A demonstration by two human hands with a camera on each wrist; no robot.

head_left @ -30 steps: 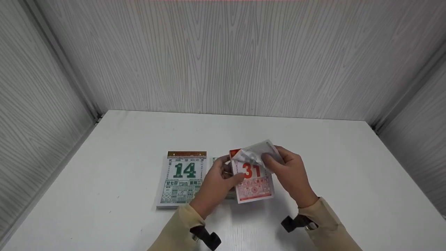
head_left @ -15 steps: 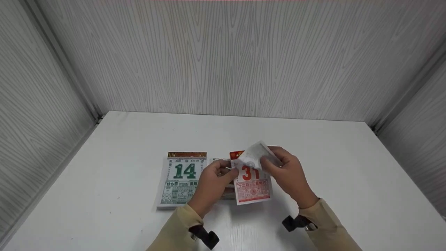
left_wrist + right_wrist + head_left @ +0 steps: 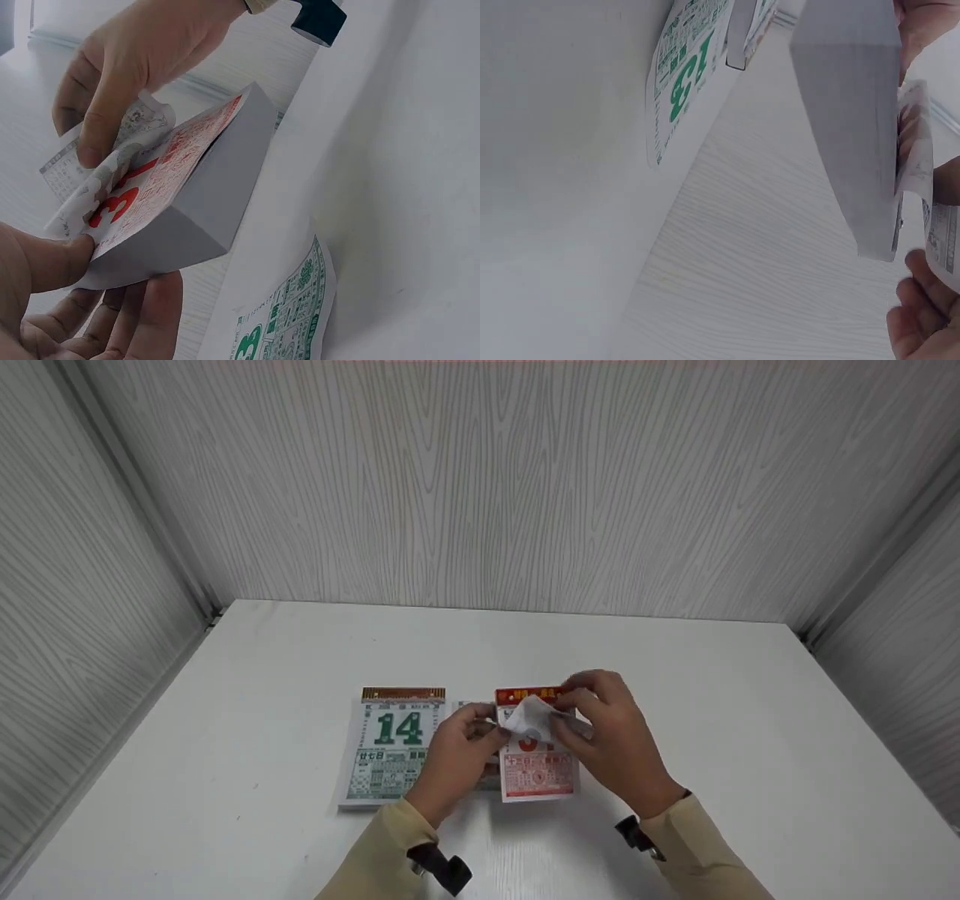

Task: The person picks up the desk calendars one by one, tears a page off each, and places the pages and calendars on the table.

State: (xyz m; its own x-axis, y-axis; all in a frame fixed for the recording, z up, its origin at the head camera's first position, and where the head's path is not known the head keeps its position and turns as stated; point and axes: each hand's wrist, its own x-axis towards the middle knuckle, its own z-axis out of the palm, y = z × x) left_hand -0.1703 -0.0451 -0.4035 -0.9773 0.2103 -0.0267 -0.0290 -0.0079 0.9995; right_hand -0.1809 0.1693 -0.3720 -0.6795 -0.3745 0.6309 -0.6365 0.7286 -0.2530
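Note:
My left hand [image 3: 456, 757] grips a thick tear-off calendar [image 3: 540, 780] by its left edge, thumb on the front and fingers behind. The calendar has a red header and a red 31, and is held tilted above the table. With thumb and fingers, my right hand [image 3: 619, 739] pinches the lifted top sheet [image 3: 531, 715], which is folded back across the upper part of the 31. In the left wrist view the curled sheet [image 3: 112, 169] still meets the pad near the left thumb. The right wrist view shows the pad's grey side [image 3: 847, 120].
A second calendar [image 3: 397, 765] with a green 14 and brown header lies on the white table [image 3: 300, 660] at left. Beside it, a loose sheet with a green 13 [image 3: 686, 82] is mostly hidden behind my left hand in the head view. Wood-grain panels [image 3: 480, 487] enclose the table.
My right hand has moved left and slightly down with the sheet, now close to the red header. More of the header shows, and the calendar has turned more upright in the head view.

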